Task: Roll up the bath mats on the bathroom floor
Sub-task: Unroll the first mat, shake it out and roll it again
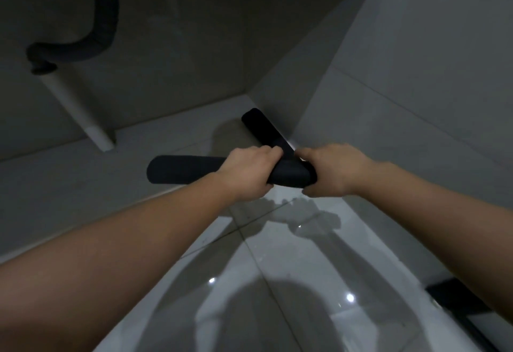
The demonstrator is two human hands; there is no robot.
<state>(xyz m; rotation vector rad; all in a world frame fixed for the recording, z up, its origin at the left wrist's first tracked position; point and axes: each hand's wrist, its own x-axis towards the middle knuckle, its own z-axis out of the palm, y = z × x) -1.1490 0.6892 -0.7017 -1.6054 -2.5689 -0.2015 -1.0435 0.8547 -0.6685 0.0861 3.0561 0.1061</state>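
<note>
My left hand (247,175) curls round the middle of the rolled bath mat (183,170) and my right hand (331,171) grips its end, near the corner, so I'd keep it squeezed tight and set it beside the other roll (261,125) against the wall.

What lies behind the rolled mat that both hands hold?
A second rolled mat lies on the floor along the wall, toward the corner. The left hand, right hand and held mat cover its near end; whether the mats touch cannot be seen.
</note>
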